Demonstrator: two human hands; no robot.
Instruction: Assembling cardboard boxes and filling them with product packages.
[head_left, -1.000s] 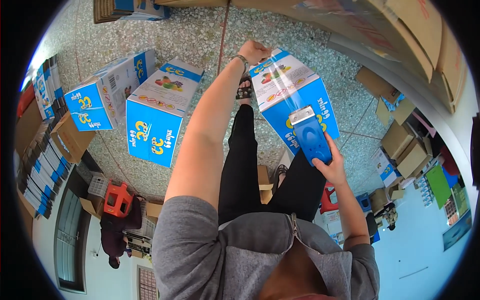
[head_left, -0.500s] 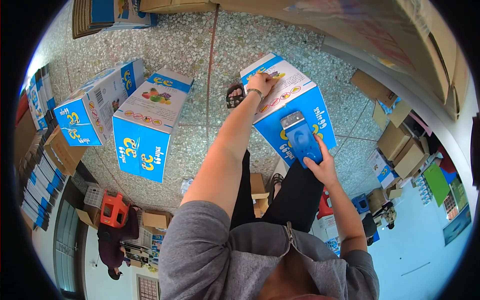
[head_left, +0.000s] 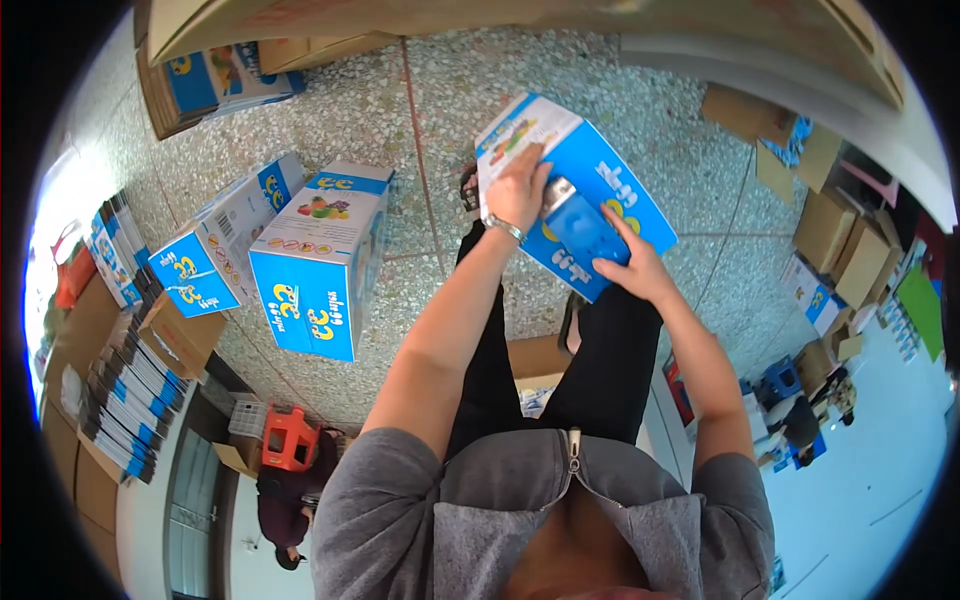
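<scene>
Two blue printed cardboard boxes (head_left: 300, 265) stand on the speckled floor (head_left: 440, 130) to the left. The left hand (head_left: 516, 190) presses flat, fingers open, on the blue carton (head_left: 575, 190), held over the floor before the legs. The right hand (head_left: 632, 270) grips a blue tape dispenser (head_left: 578, 228) on the carton's face; this looks like sealing, which next calls for a steady pull along the seam.

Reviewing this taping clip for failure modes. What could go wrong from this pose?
1. The left hand lies flat on the blue box right beside the tape dispenser; its fingers might get nicked or taped if the dispenser runs that way.
2. The right hand grips only the dispenser's near end, so it may skew.
3. The box looks tilted and unsupported underneath; pressure could tip it toward the two finished boxes on the floor.
</scene>
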